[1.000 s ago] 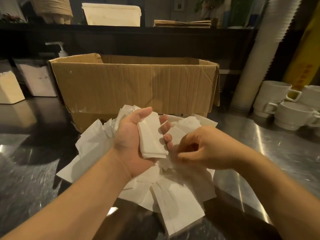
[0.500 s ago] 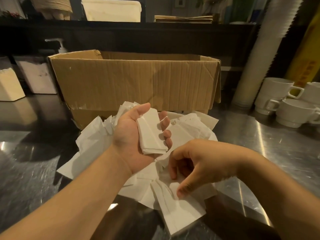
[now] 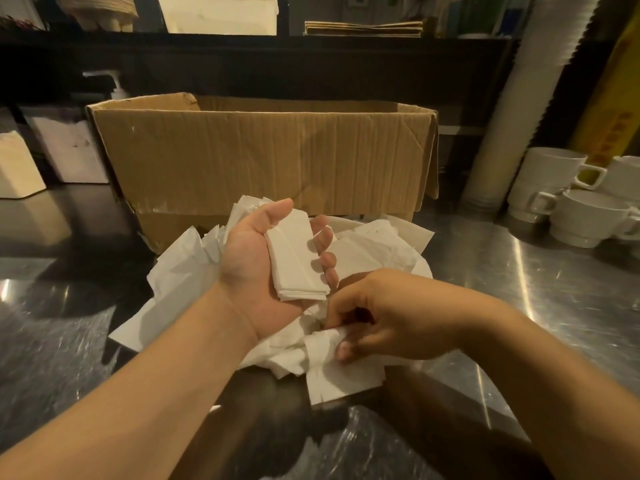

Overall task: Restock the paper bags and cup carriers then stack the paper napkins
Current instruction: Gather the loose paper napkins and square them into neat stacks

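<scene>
Fingers (image 3: 341,349) of right hand now pinch a loose napkin (image 3: 343,375) — left hand (image 3: 263,268) still grips the stack (image 3: 296,259).

We see our left hand (image 3: 263,258) palm up, fingers curled round a small stack (image 3: 296,258) of folded napkins. Just below it our right hand (image 3: 384,323) pinches one napkin (image 3: 332,368) at the near edge of a loose white pile (image 3: 180,282) on the steel counter (image 3: 554,306). Behind the pile stands an open cardboard box (image 3: 263,157). To the right are white cups (image 3: 588,216) and a tall sleeve of paper cups (image 3: 519,109). Flat brown bags (image 3: 363,28) lie on the dark shelf (image 3: 311,57) above.
</scene>
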`<state>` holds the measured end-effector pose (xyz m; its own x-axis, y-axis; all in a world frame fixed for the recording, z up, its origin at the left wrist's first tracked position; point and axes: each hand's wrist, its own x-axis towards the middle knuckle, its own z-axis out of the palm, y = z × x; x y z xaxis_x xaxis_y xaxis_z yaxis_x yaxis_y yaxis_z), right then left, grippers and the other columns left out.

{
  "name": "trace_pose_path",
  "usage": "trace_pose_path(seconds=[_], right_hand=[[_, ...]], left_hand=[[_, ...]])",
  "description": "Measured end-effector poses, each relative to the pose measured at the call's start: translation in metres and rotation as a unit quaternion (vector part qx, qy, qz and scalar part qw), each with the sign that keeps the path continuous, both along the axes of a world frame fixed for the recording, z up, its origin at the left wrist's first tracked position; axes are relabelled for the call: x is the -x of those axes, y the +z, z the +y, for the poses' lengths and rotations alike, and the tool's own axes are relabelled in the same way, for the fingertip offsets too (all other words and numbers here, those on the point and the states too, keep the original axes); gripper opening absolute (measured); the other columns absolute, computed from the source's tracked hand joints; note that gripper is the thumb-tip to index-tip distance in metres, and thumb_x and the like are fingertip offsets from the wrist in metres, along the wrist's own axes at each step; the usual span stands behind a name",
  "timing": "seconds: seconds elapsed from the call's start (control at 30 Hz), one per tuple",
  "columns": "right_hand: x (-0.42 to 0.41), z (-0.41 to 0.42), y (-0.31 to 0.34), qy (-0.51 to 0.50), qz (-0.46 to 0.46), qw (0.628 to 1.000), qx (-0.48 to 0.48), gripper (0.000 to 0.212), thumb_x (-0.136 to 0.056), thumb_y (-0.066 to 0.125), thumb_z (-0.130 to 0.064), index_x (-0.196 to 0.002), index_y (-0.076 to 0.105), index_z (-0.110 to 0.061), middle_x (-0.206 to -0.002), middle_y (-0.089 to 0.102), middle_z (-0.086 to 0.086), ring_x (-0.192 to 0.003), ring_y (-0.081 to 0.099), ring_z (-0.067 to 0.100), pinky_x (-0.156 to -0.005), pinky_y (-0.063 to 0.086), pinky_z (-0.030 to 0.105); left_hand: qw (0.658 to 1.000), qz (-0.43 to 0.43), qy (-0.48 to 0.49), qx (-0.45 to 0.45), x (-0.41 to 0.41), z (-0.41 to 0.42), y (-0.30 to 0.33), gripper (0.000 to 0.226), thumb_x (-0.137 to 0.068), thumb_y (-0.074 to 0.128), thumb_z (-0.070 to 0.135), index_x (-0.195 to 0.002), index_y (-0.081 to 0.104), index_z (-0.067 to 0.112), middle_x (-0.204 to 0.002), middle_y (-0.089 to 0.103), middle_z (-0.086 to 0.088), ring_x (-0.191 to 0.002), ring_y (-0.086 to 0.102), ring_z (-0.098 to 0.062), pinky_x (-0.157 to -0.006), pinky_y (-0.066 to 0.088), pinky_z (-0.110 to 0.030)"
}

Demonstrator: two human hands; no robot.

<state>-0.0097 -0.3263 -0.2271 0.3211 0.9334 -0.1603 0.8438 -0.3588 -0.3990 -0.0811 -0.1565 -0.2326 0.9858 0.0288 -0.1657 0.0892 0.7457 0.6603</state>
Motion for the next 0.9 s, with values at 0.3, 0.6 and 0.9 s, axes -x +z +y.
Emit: trace_pose_path(seconds=[0.3, 0.6, 0.9], right_hand=[[-0.014, -0.021, 0.023, -0.18, 0.338, 0.905, -0.185, 0.022, -0.086, 0.066, -0.038, -0.099, 0.074, -0.023, -0.09, 0.076, -0.009, -0.075, 0.072, 0.006, -0.068, 0.057, 0.019], [-0.028, -0.012, 0.017, -0.39, 0.33, 0.835, -0.204, 0.064, -0.091, 0.038, -0.078, -0.121, 0.065, -0.029, -0.106, 0.074, 0.012, -0.089, 0.076, 0.035, -0.062, 0.062, 0.043], [-0.035, -0.009, 0.008, -0.433, 0.112, 0.862, -0.239, 0.05, -0.103, 0.042, -0.056, -0.136, 0.056, -0.021, -0.099, 0.062, -0.007, -0.085, 0.062, 0.014, -0.069, 0.051, 0.029]], left_hand=[[0.999, 0.001, 0.023, 0.045, -0.003, 0.0, 0.0, 0.041, -0.089, 0.06, 0.037, -0.111, 0.067, 0.003, -0.104, 0.067, -0.008, -0.093, 0.066, -0.026, -0.103, 0.048, -0.041], [1.0, -0.007, 0.025, 0.007, -0.001, -0.001, 0.001, 0.044, -0.084, 0.058, 0.039, -0.116, 0.06, 0.009, -0.085, 0.06, -0.007, -0.062, 0.049, -0.021, -0.064, 0.037, -0.029], [1.0, 0.0, 0.012, -0.004, -0.001, -0.002, 0.001, 0.044, -0.084, 0.058, 0.038, -0.116, 0.06, 0.009, -0.09, 0.06, -0.008, -0.068, 0.05, -0.023, -0.067, 0.037, -0.032]])
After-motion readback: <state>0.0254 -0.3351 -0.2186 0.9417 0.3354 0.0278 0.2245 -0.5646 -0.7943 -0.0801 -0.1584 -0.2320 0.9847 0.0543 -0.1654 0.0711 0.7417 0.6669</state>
